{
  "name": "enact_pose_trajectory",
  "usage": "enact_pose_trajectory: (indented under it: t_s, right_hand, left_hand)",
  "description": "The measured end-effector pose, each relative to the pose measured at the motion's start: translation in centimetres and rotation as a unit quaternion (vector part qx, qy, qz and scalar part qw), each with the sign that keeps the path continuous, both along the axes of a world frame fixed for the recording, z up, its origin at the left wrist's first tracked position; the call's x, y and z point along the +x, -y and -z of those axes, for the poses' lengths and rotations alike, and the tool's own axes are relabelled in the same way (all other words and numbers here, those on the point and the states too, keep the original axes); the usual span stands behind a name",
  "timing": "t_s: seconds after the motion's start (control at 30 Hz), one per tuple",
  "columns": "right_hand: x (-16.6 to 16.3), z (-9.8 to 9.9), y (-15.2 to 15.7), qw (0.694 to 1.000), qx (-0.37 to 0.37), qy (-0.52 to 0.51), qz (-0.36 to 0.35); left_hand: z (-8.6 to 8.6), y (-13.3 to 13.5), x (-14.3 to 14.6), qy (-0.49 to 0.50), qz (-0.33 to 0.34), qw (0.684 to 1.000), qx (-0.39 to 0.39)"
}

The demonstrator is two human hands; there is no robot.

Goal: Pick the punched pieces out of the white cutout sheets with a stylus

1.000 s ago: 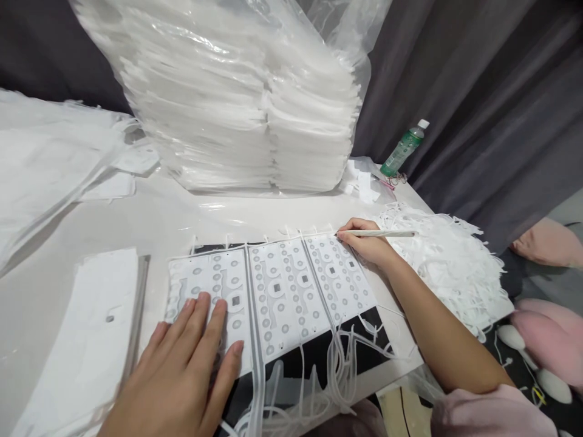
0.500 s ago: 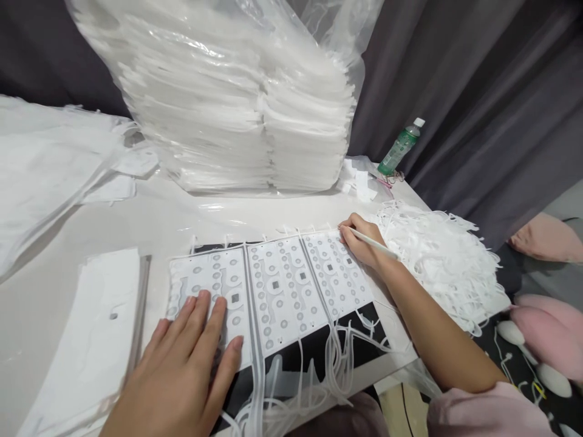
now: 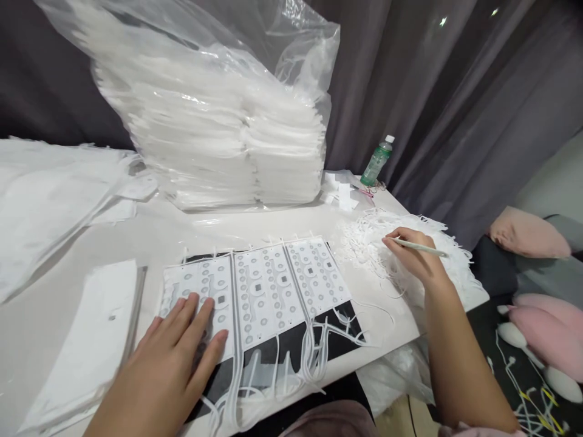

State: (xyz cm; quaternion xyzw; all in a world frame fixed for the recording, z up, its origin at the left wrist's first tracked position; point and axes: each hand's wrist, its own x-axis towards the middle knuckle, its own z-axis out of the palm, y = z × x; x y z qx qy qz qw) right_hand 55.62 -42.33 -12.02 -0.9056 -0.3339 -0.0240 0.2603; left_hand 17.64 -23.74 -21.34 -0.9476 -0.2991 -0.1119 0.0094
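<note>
My left hand [image 3: 175, 352] lies flat, fingers spread, on the left panel of a white die-cut sheet [image 3: 268, 291] with round cut-outs, which lies on a black mat [image 3: 339, 334]. My right hand [image 3: 412, 258] grips a thin white stick tool [image 3: 421, 247] like a pen. It hovers over the heap of white waste strips [image 3: 378, 243], to the right of the sheet. Loose white strips [image 3: 282, 370] trail from the sheet's near edge.
A tall clear plastic bag of stacked white sheets [image 3: 218, 121] stands at the back of the white table [image 3: 182, 227]. A pile of white sheets [image 3: 86, 346] lies at my left. A green bottle [image 3: 376, 161] stands far right. Pink cushions [image 3: 546, 328] lie beyond the table's right edge.
My right hand has moved with the stick from the sheet's far right corner out to the right, over the heap of strips. The view has tilted up. My left hand has stayed put.
</note>
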Motion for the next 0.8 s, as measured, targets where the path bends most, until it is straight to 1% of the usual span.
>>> enact_pose_trajectory:
  t_s: [0.1, 0.17, 0.23, 0.3, 0.4, 0.47, 0.53, 0.6, 0.63, 0.7, 0.73, 0.8]
  right_hand:
    - [-0.2, 0.9, 0.0, 1.0, 0.015, -0.006, 0.01]
    - [-0.4, 1.1, -0.2, 0.999, 0.032, -0.01, -0.004]
    - [-0.6, 1.4, -0.6, 0.999, 0.039, -0.017, -0.031]
    - [-0.9, 1.8, -1.3, 0.997, 0.044, -0.016, -0.054]
    - [-1.2, 2.5, -2.4, 0.995, 0.063, 0.005, -0.077]
    - [-1.5, 3.0, -3.1, 0.992, 0.081, 0.013, -0.094]
    - [-2.1, 3.4, -3.6, 0.989, 0.094, 0.009, -0.112]
    - [-3.1, 3.9, -4.0, 0.984, 0.113, -0.062, -0.127]
    - [-3.7, 4.2, -4.1, 0.976, 0.121, -0.118, -0.139]
    - [-4.7, 4.7, -4.3, 0.951, 0.124, -0.226, -0.172]
    - [-5.2, 5.0, -4.3, 0.941, 0.116, -0.257, -0.187]
    - [-5.7, 5.4, -4.3, 0.939, 0.091, -0.26, -0.207]
  left_hand:
    - [-0.8, 0.1, 0.3, -0.021, -0.017, 0.999, 0.022]
    - [-1.7, 0.8, 0.8, -0.019, -0.018, 0.999, 0.043]
    - [-2.4, 1.9, 1.8, -0.001, 0.016, 0.999, 0.049]
    - [-2.8, 3.2, 3.0, 0.015, 0.067, 0.997, 0.035]
    - [-2.7, 4.7, 4.5, 0.022, 0.113, 0.993, 0.005]
    - [-2.4, 5.1, 5.1, 0.022, 0.126, 0.992, -0.005]
    - [-2.1, 5.1, 5.2, 0.02, 0.137, 0.99, 0.004]
    - [-1.9, 4.9, 5.1, 0.023, 0.146, 0.989, 0.03]
    - [-1.9, 4.9, 5.0, 0.024, 0.15, 0.987, 0.043]
    - [-1.9, 4.8, 4.9, 0.029, 0.155, 0.986, 0.054]
    - [-1.9, 4.8, 4.9, 0.033, 0.156, 0.986, 0.054]
    - [-1.8, 4.8, 5.0, 0.038, 0.156, 0.986, 0.052]
